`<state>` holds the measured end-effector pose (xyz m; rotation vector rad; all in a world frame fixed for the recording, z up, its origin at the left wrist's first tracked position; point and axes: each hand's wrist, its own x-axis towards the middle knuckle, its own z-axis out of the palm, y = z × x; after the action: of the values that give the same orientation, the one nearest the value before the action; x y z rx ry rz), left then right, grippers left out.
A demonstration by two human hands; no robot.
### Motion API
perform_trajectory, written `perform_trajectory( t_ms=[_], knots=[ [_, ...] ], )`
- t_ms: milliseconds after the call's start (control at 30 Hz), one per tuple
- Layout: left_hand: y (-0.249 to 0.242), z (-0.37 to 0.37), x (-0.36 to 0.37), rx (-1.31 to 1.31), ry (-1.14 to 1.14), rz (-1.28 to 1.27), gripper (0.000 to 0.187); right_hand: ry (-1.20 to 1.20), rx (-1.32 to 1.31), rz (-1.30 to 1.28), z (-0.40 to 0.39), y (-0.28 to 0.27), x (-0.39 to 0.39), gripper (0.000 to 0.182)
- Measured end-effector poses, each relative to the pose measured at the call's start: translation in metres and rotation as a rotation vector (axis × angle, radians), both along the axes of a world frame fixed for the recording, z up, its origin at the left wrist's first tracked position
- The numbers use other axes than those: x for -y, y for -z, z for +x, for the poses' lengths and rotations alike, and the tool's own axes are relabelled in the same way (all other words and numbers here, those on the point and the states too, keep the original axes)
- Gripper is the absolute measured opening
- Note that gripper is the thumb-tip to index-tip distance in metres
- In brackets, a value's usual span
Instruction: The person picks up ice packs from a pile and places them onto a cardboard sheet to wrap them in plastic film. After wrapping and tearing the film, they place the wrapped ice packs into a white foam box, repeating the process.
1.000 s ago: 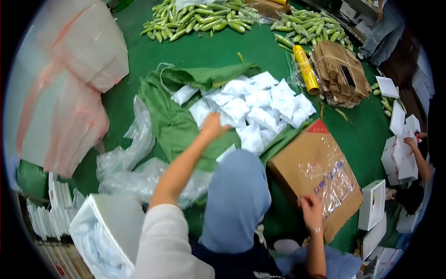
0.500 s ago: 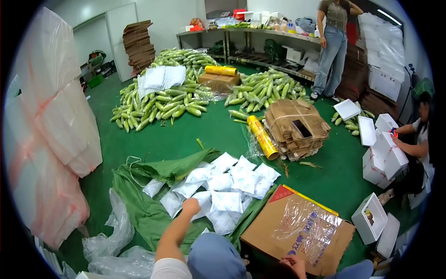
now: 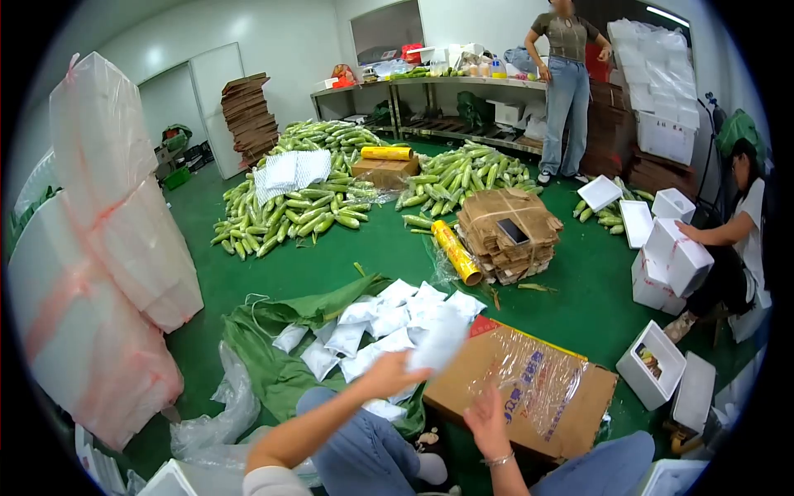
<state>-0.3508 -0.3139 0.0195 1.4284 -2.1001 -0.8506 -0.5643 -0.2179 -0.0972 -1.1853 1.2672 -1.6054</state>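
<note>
My left hand point(image 3: 392, 374) grips one end of a white packet point(image 3: 440, 337), blurred by motion, above the right side of a pile of similar white packets point(image 3: 347, 337). The pile lies on a green sheet point(image 3: 269, 355) spread on the floor. Over the near edge of a cardboard box point(image 3: 471, 372) wrapped with clear film, my right hand point(image 3: 488, 416) is raised with its fingers apart and nothing in it.
Heaps of green corn point(image 3: 306, 202), a stack of flattened cardboard point(image 3: 504, 236) with a phone on it, and a yellow roll point(image 3: 456, 252) lie ahead. A seated person point(image 3: 740, 223) handles white foam boxes point(image 3: 674, 256) at right. Another person point(image 3: 567, 91) stands behind. Wrapped stacks point(image 3: 107, 273) rise at left.
My left hand has lifted a packet from the pile and moved right. My right hand has risen from the box's near edge, fingers spread. The view has shifted slightly.
</note>
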Motion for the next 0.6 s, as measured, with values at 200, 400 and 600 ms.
perform_trajectory(
  t_ms=[200, 400, 600],
  knots=[
    [0.075, -0.136, -0.109, 0.231, 0.446, -0.013, 0.055, 0.076, 0.551, 0.207, -0.06, 0.004, -0.04, 0.063],
    [0.081, -0.122, -0.069, 0.086, 0.502, 0.095, 0.045, 0.224, 1.26, 0.406, -0.127, 0.026, -0.095, 0.044],
    [0.112, -0.07, 0.027, 0.052, 0.053, 0.11, 0.064, 0.205, 1.127, 0.249, -0.149, 0.076, -0.09, 0.046]
  ],
)
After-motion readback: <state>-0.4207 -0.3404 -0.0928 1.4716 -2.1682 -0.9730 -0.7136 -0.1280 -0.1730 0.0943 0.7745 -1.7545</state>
